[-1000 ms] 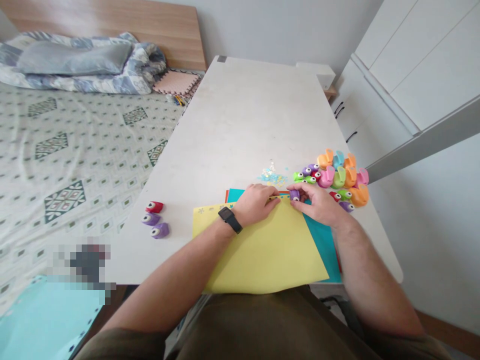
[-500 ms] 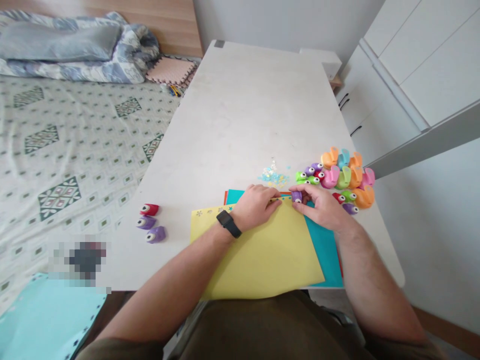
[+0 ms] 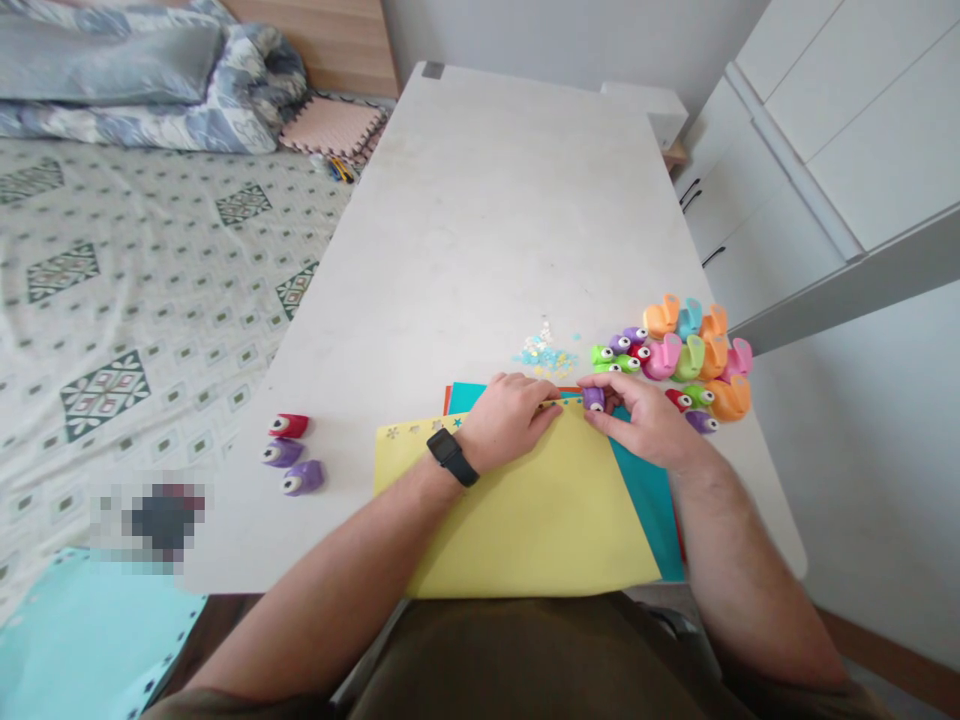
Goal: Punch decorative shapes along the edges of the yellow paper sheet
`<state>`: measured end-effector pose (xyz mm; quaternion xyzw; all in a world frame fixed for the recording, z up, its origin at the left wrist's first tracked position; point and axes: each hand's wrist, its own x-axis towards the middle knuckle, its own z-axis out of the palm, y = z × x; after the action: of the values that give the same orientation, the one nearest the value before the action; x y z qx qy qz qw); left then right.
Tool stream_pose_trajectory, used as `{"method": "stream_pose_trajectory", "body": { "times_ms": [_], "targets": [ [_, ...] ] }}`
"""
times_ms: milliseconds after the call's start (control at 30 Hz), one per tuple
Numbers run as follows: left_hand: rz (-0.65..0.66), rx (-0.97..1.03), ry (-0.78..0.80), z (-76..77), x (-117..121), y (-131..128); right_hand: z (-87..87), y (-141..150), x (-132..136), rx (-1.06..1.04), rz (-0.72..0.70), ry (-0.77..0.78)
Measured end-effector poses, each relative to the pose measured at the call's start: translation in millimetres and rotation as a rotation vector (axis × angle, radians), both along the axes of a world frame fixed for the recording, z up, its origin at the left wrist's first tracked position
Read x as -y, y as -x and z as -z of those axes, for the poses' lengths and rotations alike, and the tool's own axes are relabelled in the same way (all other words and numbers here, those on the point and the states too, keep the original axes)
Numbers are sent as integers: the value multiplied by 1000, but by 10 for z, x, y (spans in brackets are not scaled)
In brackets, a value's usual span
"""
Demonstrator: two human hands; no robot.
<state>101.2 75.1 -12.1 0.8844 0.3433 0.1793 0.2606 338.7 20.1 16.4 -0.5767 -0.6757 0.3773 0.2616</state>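
Observation:
A yellow sheet of paper (image 3: 532,510) lies on the white table (image 3: 480,220) over a teal sheet (image 3: 649,500) and a red one. Small shapes are cut out along its far edge. My left hand (image 3: 510,415), with a black watch at the wrist, presses flat on that far edge, fingers together. My right hand (image 3: 641,415) pinches a small purple punch (image 3: 594,398) seated on the paper's far right edge.
A cluster of several coloured punches (image 3: 679,355) sits just right of my hands, with paper confetti (image 3: 546,355) beyond the sheet. A red and two purple punches (image 3: 289,455) lie at the left. A bed (image 3: 135,260) runs along the table's left side; white cabinets stand at right.
The view has tilted slightly downward. My hands and the purple punch stay at the paper's far edge with hardly any shift.

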Motion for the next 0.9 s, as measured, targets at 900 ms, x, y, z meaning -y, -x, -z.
{"method": "stream_pose_trajectory", "body": {
  "times_ms": [900],
  "targets": [
    [7, 71, -17, 44, 6, 27, 10, 15, 60, 39, 3, -24]
  ]
}}
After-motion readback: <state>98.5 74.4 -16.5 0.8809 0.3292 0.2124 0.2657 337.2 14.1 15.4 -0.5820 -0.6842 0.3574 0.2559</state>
